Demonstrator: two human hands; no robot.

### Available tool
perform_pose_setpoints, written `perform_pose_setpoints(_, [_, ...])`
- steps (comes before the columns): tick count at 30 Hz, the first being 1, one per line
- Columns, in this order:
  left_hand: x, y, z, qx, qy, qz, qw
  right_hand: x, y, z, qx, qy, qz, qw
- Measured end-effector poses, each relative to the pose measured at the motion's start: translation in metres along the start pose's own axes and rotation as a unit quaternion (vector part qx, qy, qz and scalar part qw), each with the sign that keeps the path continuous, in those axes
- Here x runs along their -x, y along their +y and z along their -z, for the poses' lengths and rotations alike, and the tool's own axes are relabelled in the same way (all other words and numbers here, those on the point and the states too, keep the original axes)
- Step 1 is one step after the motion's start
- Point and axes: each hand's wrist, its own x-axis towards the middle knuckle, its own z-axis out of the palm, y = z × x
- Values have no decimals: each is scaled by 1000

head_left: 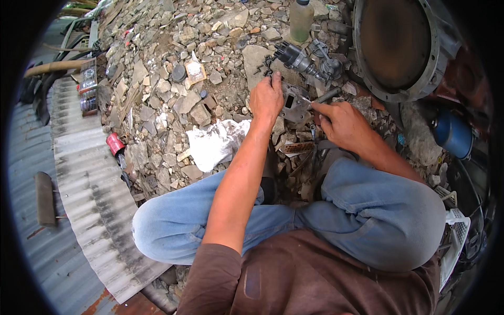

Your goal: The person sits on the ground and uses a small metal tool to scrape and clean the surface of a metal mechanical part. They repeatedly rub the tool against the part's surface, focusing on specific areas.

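My left hand (pixel 266 97) grips the left edge of a flat grey metal plate (pixel 295 103) and steadies it on the rubble. My right hand (pixel 340 122) holds a thin tool (pixel 324 97) whose tip touches the plate's right side. Just beyond the plate lies a dark engine distributor (pixel 297 58) with a cap and a metal shaft. I sit cross-legged in blue jeans (pixel 367 210), with both forearms reaching forward over my knees.
Broken stones (pixel 168 94) cover the ground. A white rag (pixel 215 142) lies left of my arm. A plastic bottle (pixel 301 20) stands at the back. At the right are a large round metal housing (pixel 401 47) and a blue can (pixel 452 134). Corrugated sheet (pixel 89 184) runs along the left.
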Motion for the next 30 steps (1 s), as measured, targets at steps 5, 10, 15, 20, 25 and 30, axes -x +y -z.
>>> perform_pose_setpoints(5, [3,1,5,10,-16,7,1000,-7,-5,1,0,-20,-10,1000])
perform_pose_setpoints(10, [2,-1,1,10,-11,6,1000,-13,-8,1,9,-21,-16,1000])
perform_pose_setpoints(15, [3,-2,-1,-6,-5,7,1000,-10,2,-4,-19,-2,11,1000])
perform_pose_setpoints(20, [4,-1,0,-10,1,-1,1000,-9,-5,-3,0,-4,3,1000])
perform_pose_setpoints(25, [2,-2,0,4,1,-5,1000,-15,-12,4,-12,-30,-31,999])
perform_pose_setpoints(30, [1,-2,-2,4,11,-15,1000,-17,-8,0,-8,-13,-23,1000])
